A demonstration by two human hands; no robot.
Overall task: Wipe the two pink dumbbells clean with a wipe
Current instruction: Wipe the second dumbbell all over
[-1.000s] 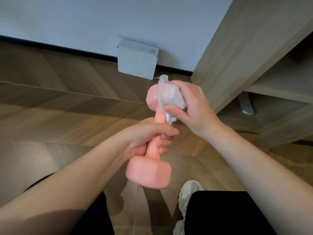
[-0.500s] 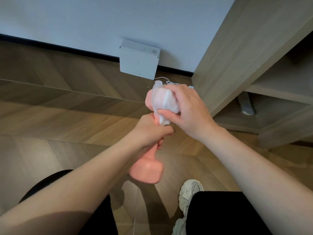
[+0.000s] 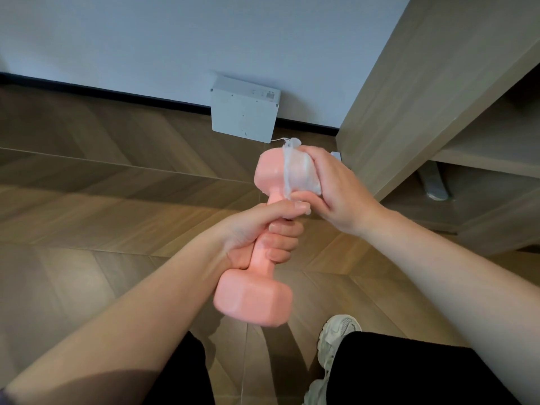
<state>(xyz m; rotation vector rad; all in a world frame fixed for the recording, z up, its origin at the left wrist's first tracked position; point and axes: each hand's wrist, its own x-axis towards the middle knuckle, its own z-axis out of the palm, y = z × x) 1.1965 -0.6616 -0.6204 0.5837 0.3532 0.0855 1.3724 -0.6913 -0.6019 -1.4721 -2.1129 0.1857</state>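
A pink dumbbell [image 3: 253, 296] is held nearly upright in mid-air over the wooden floor. My left hand [image 3: 257, 232] grips its handle, fingers curled round it. My right hand [image 3: 333, 188] holds a white wipe [image 3: 298, 171] wrapped over the right side of the dumbbell's upper head, thumb underneath. The left side of that head is bare and looks glossy. Only one dumbbell is in view.
A white box [image 3: 244, 112] leans against the wall at the skirting. A wooden shelf unit [image 3: 423, 97] stands on the right, with a grey object [image 3: 435, 182] under it. My legs in black trousers and a pale sneaker [image 3: 336, 331] are below.
The dumbbell has swung back toward me, its lower head now larger and nearer. My right hand with the wipe has shifted to the right side of the upper head, exposing its left side.
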